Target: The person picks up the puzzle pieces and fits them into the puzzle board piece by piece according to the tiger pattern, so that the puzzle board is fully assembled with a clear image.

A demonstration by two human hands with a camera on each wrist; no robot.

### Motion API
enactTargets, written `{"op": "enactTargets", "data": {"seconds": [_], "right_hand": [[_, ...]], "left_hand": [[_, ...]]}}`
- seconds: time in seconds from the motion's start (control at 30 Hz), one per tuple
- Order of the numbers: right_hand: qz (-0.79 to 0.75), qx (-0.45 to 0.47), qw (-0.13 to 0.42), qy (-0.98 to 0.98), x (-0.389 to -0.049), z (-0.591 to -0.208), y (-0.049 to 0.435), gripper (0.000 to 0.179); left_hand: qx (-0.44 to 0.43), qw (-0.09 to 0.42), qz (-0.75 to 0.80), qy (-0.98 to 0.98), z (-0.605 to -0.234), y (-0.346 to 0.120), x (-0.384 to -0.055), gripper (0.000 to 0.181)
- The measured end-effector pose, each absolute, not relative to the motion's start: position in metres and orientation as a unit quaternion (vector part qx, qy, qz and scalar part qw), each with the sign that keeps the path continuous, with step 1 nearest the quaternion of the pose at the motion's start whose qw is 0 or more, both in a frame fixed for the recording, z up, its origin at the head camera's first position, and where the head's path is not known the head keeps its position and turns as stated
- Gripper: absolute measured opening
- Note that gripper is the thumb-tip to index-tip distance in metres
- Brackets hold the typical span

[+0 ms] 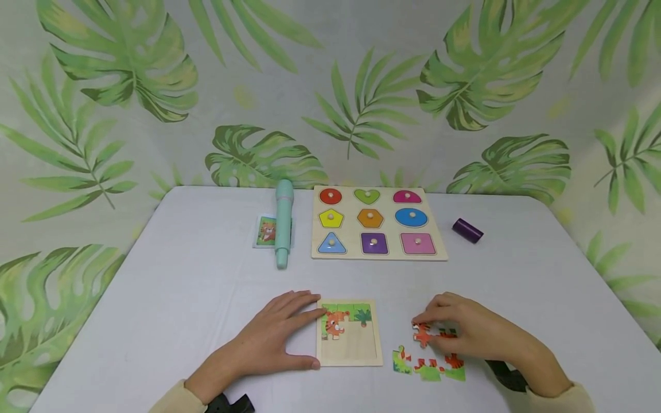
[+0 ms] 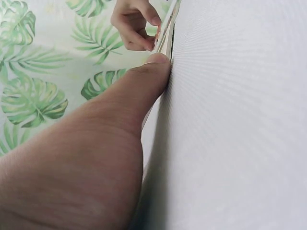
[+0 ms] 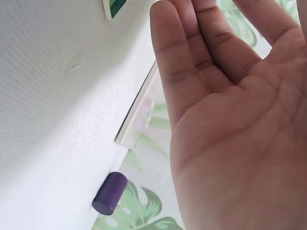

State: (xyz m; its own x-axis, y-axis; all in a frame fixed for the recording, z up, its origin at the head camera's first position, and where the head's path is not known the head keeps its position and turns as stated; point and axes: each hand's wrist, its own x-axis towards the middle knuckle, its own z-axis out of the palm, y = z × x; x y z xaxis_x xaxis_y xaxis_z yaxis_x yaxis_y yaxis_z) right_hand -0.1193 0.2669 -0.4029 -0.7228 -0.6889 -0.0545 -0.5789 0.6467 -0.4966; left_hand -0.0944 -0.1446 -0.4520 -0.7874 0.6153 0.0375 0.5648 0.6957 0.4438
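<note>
A square wooden puzzle tray (image 1: 353, 362) lies in front of the person, its top row and part of its left side filled with tiger picture pieces. My left hand (image 1: 281, 332) rests along its left edge, fingers spread, with the index finger at the upper left and the thumb at the lower left corner. To the right, my right hand (image 1: 467, 327) pinches an orange jigsaw piece (image 1: 422, 334) between thumb and fingers. Below that hand lie several loose jigsaw pieces (image 1: 430, 373) in green and orange. In the right wrist view the palm and curled fingers hide the held piece.
A shape-peg board (image 1: 346, 257) with colourful knobbed shapes lies at the back. Left of it, a mint-green tube-like toy (image 1: 283, 223) lies over a small tiger picture card (image 1: 265, 232). A dark purple cylinder (image 1: 467, 230) lies at the back right. Leaf-print cloth hangs behind the white table.
</note>
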Motion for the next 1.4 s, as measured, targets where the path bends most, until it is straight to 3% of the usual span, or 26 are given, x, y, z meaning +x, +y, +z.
{"op": "enactTargets", "data": {"seconds": [0.6,1.4], "right_hand": [[-0.225,-0.381,0.080,0.893,-0.124,-0.392,0.257,0.032],[-0.217,-0.418,0.082,0.878,-0.133,-0.371,0.221,0.029]], "left_hand": [[0.320,0.063,0.225,0.918,-0.452,-0.145,-0.094,0.088],[0.320,0.057,0.225,0.919,-0.453,-0.145,-0.094,0.088]]}}
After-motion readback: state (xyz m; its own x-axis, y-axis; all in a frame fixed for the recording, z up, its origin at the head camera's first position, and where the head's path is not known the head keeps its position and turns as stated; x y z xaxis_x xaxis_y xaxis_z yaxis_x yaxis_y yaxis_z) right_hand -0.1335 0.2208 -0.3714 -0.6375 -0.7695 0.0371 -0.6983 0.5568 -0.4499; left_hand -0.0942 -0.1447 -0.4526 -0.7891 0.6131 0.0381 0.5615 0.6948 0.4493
